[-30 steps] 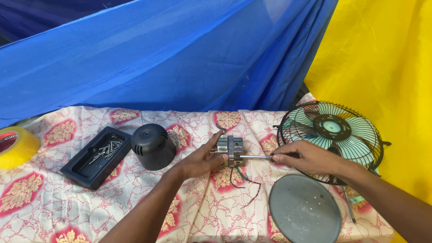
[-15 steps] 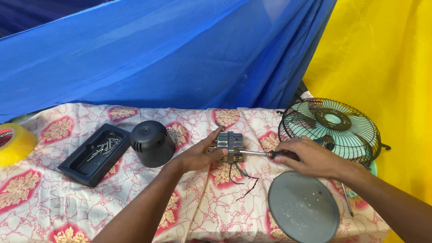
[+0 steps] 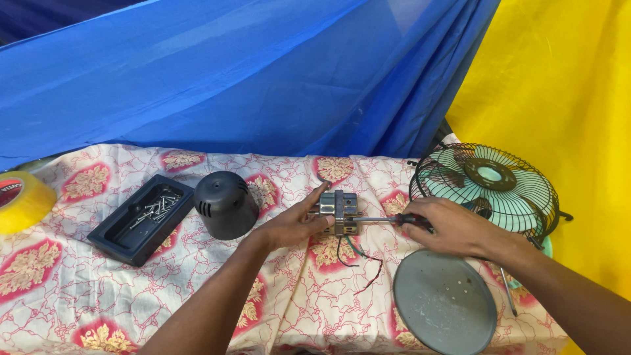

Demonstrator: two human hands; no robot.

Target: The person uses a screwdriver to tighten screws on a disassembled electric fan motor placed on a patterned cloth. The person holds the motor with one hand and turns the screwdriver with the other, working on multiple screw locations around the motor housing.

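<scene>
My left hand (image 3: pixel 294 225) grips a small metal fan motor (image 3: pixel 340 212) and holds it against the patterned cloth. Thin red and black wires (image 3: pixel 363 261) trail from the motor toward me. My right hand (image 3: pixel 449 227) is closed on a screwdriver (image 3: pixel 394 219) with a dark handle. Its shaft points left, and the tip meets the right side of the motor.
A dark motor cover (image 3: pixel 225 204) stands left of the motor. A black tray (image 3: pixel 139 218) holds several screws. A yellow tape roll (image 3: pixel 21 198) lies at far left. A caged fan head (image 3: pixel 487 187) sits at right, a grey round plate (image 3: pixel 444 302) in front of it.
The view has shifted slightly. Both hands stay in place on the motor and the screwdriver, with no clear movement of either.
</scene>
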